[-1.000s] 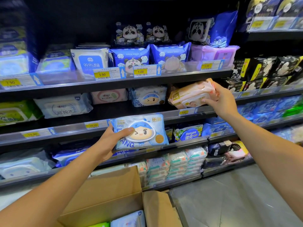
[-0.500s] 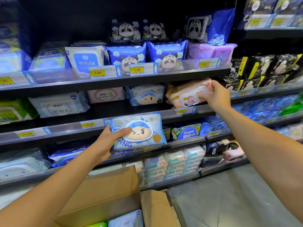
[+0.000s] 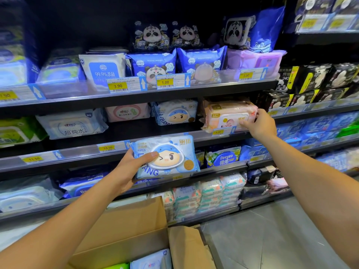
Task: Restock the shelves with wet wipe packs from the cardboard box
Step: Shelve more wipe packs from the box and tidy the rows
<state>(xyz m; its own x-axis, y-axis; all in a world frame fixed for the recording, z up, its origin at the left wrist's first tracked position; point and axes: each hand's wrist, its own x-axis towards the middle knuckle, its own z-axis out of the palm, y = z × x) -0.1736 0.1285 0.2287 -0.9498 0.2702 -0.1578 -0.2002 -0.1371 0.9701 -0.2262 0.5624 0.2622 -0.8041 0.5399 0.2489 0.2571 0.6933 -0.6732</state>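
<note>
My left hand (image 3: 129, 167) grips a blue and white wet wipe pack (image 3: 171, 155) with a cartoon face, held in front of the shelf rail. A peach wet wipe pack (image 3: 223, 114) lies on the second shelf (image 3: 159, 139), and my right hand (image 3: 259, 124) holds its right end there. Another blue pack of the same kind (image 3: 175, 112) stands further back on that shelf. The open cardboard box (image 3: 124, 230) sits below me, with a white pack (image 3: 151, 261) and a green pack (image 3: 118, 266) showing inside.
Black shelves hold many wipe packs, with price tags along clear rails. Panda-printed blue packs (image 3: 152, 64) fill the upper shelf. Black packs (image 3: 310, 78) are stacked at the right. Grey floor (image 3: 272, 239) lies to the right of the box.
My right hand has pushed the peach pack down and back onto the second shelf, so it now lies flatter. My left hand has stayed nearly still with the blue pack.
</note>
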